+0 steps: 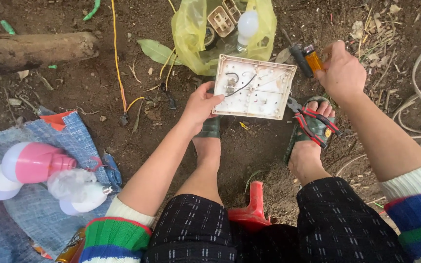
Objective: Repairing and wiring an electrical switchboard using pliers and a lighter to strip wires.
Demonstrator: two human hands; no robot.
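Left hand (200, 104) grips white switch board (254, 86) by its edge; right hand (341, 72) clasps orange-handled screwdriver (313, 59)

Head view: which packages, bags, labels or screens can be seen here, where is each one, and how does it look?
Yellow plastic bag: top centre on the soil, crumpled, translucent, holding a white bulb and beige socket parts.
Can: bottom left edge, partly hidden, orange and dark label.
Clear wrap: on the blue cloth, crumpled around a bulb.
No screens or signs.
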